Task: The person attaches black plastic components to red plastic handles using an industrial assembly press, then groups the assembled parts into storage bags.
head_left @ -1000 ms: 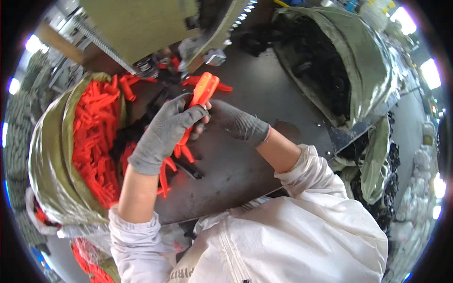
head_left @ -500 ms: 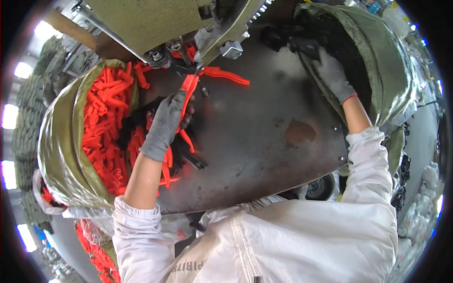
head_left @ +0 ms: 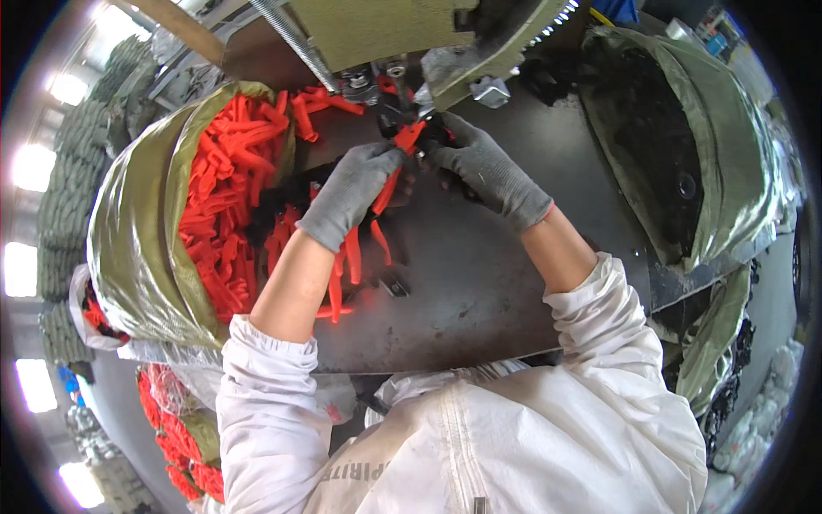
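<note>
My left hand (head_left: 355, 188), in a grey knit glove, is closed round a long red plastic handle (head_left: 387, 193). The handle's upper end reaches up under the metal head of a machine (head_left: 458, 73). Close on the right, my gloved right hand (head_left: 492, 170) is closed with its fingertips at the same spot. A small black piece (head_left: 438, 130) shows at those fingers, but its exact shape is mostly hidden. Below my left hand, several loose red handles (head_left: 353, 255) lie on the dark metal table (head_left: 462, 291), some with black parts.
A green woven sack (head_left: 141, 231) full of red handles (head_left: 227, 206) opens onto the table at left. Another green sack (head_left: 728, 146) with black contents stands at right. A coil spring (head_left: 295, 43) and a square metal block (head_left: 490, 92) belong to the machine above.
My right hand has left the right-hand sack and come over to the machine head beside my left hand. The left hand still holds the red handle. The whole view has shifted somewhat.
</note>
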The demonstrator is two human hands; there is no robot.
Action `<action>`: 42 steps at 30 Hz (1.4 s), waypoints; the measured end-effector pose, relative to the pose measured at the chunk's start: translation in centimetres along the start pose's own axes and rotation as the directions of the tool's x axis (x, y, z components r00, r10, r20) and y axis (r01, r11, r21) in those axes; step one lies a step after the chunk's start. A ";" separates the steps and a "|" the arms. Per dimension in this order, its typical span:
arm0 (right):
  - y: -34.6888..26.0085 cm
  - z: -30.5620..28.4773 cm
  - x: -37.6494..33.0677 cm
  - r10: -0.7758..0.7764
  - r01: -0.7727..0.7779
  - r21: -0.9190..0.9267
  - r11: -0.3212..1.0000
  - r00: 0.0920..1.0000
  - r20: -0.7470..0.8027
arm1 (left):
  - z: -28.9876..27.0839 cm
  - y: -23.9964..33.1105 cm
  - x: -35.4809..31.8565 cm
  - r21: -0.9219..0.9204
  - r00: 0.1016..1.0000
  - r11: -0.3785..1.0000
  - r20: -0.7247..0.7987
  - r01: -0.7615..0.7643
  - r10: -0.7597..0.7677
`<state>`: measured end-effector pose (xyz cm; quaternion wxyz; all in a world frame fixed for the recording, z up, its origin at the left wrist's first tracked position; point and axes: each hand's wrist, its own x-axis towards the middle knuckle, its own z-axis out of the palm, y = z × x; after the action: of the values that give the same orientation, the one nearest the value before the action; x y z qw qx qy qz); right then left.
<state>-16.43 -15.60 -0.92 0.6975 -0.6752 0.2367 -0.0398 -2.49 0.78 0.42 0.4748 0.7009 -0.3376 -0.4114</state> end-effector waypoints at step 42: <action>3.7 -1.7 -1.2 0.098 -0.101 0.040 0.994 0.993 0.061 | -18.9 -0.1 -8.6 0.838 0.731 0.000 -0.476 0.546 0.489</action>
<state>-19.14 -16.37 -4.05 0.7196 -0.6483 0.2484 0.0100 10.74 15.62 6.49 -0.0942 0.9181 -0.3046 0.2353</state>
